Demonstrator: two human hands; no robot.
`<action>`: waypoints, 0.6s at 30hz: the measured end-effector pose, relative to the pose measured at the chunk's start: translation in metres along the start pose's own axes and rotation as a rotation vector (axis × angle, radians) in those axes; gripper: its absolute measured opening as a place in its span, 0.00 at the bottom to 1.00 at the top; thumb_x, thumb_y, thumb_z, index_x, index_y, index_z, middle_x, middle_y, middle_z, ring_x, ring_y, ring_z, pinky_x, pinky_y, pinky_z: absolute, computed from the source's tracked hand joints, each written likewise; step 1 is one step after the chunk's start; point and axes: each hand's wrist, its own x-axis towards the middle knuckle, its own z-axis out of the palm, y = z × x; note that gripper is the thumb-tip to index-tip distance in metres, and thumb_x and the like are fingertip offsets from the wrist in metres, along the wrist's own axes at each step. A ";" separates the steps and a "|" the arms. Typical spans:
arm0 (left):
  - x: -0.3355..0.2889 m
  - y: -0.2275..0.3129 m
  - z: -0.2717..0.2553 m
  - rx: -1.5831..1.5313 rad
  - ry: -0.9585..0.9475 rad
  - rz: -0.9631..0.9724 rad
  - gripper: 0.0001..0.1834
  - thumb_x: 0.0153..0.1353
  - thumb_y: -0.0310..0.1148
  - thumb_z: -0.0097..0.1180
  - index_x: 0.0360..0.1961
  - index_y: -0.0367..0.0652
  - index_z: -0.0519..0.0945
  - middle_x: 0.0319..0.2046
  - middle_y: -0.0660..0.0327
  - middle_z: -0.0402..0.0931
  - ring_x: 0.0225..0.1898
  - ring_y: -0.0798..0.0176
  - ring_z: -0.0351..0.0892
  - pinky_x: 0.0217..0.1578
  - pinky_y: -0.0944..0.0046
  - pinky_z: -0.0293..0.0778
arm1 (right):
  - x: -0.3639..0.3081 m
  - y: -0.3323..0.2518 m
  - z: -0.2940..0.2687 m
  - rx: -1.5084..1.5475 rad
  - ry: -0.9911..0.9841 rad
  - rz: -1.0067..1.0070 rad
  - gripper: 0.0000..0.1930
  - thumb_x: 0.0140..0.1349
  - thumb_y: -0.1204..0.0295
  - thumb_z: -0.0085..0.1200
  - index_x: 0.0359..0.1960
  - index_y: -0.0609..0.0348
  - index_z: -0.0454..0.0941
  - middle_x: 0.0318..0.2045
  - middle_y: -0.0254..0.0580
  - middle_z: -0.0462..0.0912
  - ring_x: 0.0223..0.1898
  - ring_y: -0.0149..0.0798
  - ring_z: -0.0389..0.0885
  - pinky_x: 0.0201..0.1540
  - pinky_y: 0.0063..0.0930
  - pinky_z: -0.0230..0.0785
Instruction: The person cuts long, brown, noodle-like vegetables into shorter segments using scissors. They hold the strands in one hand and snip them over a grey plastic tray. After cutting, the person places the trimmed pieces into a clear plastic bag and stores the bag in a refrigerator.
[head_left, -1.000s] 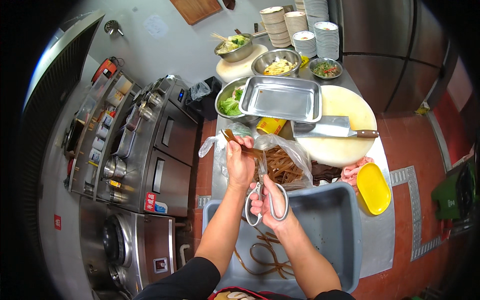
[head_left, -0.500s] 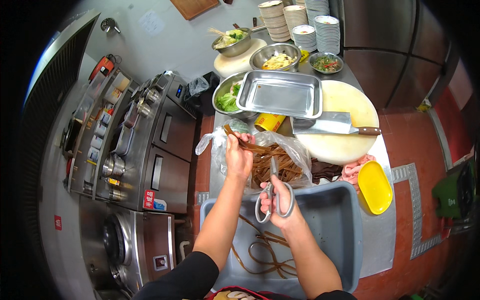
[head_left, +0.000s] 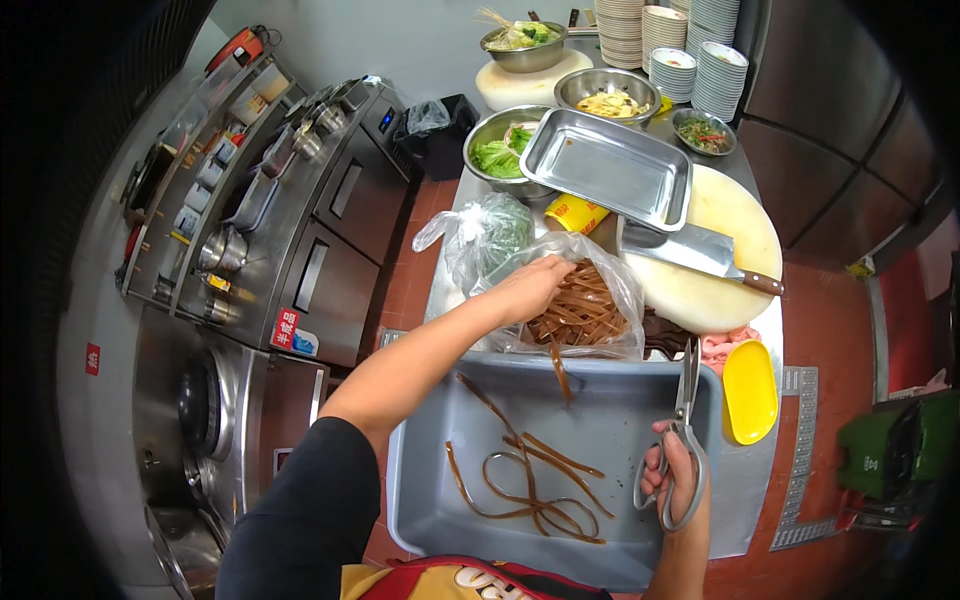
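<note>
My right hand (head_left: 672,474) grips a pair of scissors (head_left: 686,410) by its grey handles over the right side of the grey tub (head_left: 420,500). The blades point away from me and look closed. At the mouth of a clear plastic bag (head_left: 628,290), my left hand (head_left: 538,287) has its fingers curled among flat brown noodle strips (head_left: 583,310); the fingertips are partly hidden. One loose strip (head_left: 560,370) hangs from the bag over the tub's far rim. Several long strips (head_left: 530,500) lie looped on the tub's bottom.
Beyond the bag are a steel tray (head_left: 610,165), a cleaver (head_left: 690,250) on a round board (head_left: 745,215) and a yellow can (head_left: 576,213). A tied bag (head_left: 495,232) sits left; a yellow dish (head_left: 750,390) stands right. Bowls of vegetables (head_left: 500,155) and stacked dishes (head_left: 720,80) are farther back.
My left hand has gone down from holding strips up to reaching into the bag. My right hand with the scissors has moved right and nearer. The view has shifted.
</note>
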 end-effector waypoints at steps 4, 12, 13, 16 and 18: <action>-0.028 0.001 -0.008 -0.002 -0.370 0.360 0.16 0.52 0.23 0.58 0.44 0.40 0.76 0.49 0.56 0.73 0.55 0.48 0.68 0.57 0.55 0.65 | -0.013 0.008 -0.002 -0.064 -0.002 0.015 0.16 0.64 0.63 0.49 0.46 0.63 0.69 0.21 0.35 0.68 0.19 0.26 0.64 0.21 0.21 0.57; -0.036 0.014 -0.038 -0.145 -0.435 -0.017 0.11 0.59 0.30 0.55 0.40 0.35 0.79 0.27 0.57 0.79 0.32 0.55 0.79 0.38 0.61 0.75 | -0.011 0.040 0.036 -0.149 -0.227 0.135 0.16 0.66 0.63 0.48 0.48 0.63 0.69 0.25 0.32 0.69 0.24 0.25 0.65 0.27 0.19 0.60; -0.038 0.015 -0.048 -0.228 -0.450 -0.088 0.11 0.61 0.31 0.54 0.42 0.37 0.78 0.26 0.60 0.78 0.30 0.60 0.77 0.35 0.63 0.74 | -0.010 0.043 0.039 -0.135 -0.263 0.145 0.17 0.66 0.63 0.48 0.49 0.63 0.68 0.25 0.32 0.69 0.24 0.25 0.66 0.27 0.20 0.60; -0.036 0.020 -0.080 -0.526 -0.540 -0.241 0.14 0.67 0.35 0.49 0.49 0.41 0.77 0.23 0.68 0.74 0.27 0.75 0.72 0.28 0.70 0.70 | 0.002 0.043 0.056 -0.064 -0.336 0.204 0.19 0.66 0.57 0.48 0.50 0.57 0.68 0.30 0.34 0.70 0.29 0.27 0.67 0.32 0.23 0.62; -0.036 0.029 -0.100 -0.568 -0.584 -0.280 0.14 0.68 0.38 0.46 0.48 0.44 0.77 0.21 0.71 0.71 0.25 0.77 0.69 0.25 0.72 0.66 | 0.015 0.039 0.070 -0.061 -0.355 0.223 0.20 0.66 0.55 0.48 0.50 0.55 0.69 0.31 0.32 0.72 0.31 0.27 0.69 0.35 0.24 0.64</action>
